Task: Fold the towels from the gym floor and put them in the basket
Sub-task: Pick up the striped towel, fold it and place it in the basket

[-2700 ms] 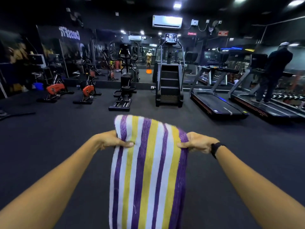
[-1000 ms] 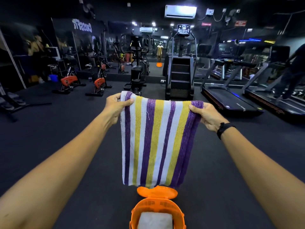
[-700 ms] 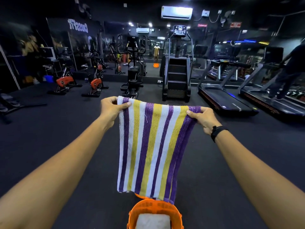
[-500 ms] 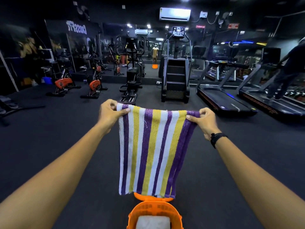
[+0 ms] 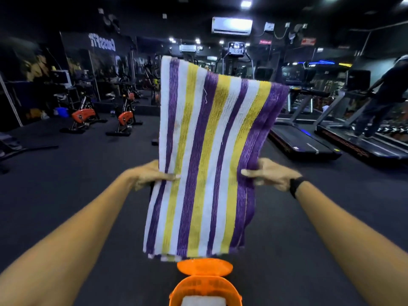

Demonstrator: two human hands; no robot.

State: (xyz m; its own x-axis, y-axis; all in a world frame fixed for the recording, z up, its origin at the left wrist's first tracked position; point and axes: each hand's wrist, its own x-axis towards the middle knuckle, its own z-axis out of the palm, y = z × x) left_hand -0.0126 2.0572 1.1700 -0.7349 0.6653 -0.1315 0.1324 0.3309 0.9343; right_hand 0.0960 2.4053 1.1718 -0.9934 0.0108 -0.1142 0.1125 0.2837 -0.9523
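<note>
We hold the striped towel (image 5: 209,155) out in front of us with both arms stretched forward, well above the dark gym floor (image 5: 77,184). Our left hand (image 5: 148,176) pinches the towel's left edge, thumb lying across the near face of the cloth, so that grip is clenched on the towel; our right hand (image 5: 270,174), with a black band (image 5: 297,186) on its wrist, pinches the right edge the same way, at about the same height. The towel, in purple, yellow and white lengthwise stripes, stands up above our hands toward the far side of the room, its top edge tilted with the left corner higher than the right, while its lower part hangs below our hands in several layers. Just under the towel's bottom edge, at the near end of the scene, sits the orange basket (image 5: 205,288) with its lid (image 5: 204,267) open on the far side and something white (image 5: 203,301) inside. Far left stand two exercise bikes (image 5: 103,117) with orange housings; on the right are treadmills (image 5: 309,140), and a person (image 5: 382,96) stands on the rightmost one.
</note>
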